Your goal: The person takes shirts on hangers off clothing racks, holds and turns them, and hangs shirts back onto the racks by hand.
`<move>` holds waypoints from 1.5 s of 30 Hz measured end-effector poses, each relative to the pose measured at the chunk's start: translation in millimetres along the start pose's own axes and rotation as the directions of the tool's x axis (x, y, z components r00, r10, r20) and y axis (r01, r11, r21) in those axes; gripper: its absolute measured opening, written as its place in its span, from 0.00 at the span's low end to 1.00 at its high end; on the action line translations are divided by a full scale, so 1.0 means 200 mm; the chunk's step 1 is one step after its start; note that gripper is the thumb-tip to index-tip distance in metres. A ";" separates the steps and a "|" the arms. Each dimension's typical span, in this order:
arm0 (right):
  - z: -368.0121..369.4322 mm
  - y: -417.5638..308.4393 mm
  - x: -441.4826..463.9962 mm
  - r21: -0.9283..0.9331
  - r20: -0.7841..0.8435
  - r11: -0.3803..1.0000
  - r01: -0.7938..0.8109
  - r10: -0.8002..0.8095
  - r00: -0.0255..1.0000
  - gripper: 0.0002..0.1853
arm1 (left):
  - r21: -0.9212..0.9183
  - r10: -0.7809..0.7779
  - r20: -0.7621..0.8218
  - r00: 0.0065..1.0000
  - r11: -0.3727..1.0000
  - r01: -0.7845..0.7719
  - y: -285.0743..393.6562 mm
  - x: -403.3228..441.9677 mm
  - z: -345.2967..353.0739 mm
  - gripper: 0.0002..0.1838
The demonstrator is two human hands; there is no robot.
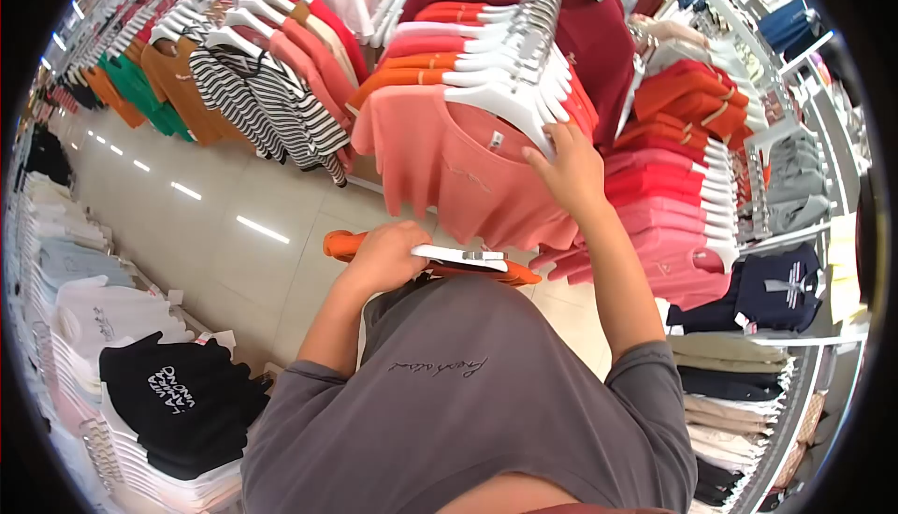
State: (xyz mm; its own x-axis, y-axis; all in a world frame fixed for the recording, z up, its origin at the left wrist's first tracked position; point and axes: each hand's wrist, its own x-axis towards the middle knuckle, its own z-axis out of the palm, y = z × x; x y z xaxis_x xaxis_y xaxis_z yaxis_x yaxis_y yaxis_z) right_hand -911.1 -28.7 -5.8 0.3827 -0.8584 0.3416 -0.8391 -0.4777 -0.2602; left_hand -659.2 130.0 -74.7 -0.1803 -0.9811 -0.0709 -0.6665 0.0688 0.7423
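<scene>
My left hand [388, 257], in front of my waist, is closed round a white hanger [458, 255] that lies nearly level. An orange garment [344, 244] hangs from this hanger and shows on both sides of my fingers. Farther forward, my right hand [568, 173] grips the right end of another white hanger [505, 101], at the shoulder of a coral pink T-shirt [458, 163]. That T-shirt is the nearest in a row of orange, pink and red tops on the rack. Its neck label and small chest lettering face me.
More pink and red tops [687, 205] hang at right, above a navy shirt [776, 289] and folded trousers [730, 355]. Striped tops [267, 102] hang at left. A black T-shirt [182, 402] hangs low at left. Tiled floor [234, 205] runs between the racks.
</scene>
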 end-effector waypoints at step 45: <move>0.05 0.24 -1.97 -0.342 0.261 0.366 -0.865 0.922 0.286 0.12 | -0.075 0.298 0.152 0.942 0.954 -0.290 0.23 0.84 -0.69 0.16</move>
State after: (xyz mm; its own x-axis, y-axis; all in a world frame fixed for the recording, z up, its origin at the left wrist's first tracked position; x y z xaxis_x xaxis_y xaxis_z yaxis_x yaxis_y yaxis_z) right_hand -1098.8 285.3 -162.0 -0.5629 -0.7350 -0.3781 -0.7705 0.6321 -0.0818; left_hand -620.5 -57.1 39.4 -0.4790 -0.8762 0.0532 -0.5291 0.3365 0.7790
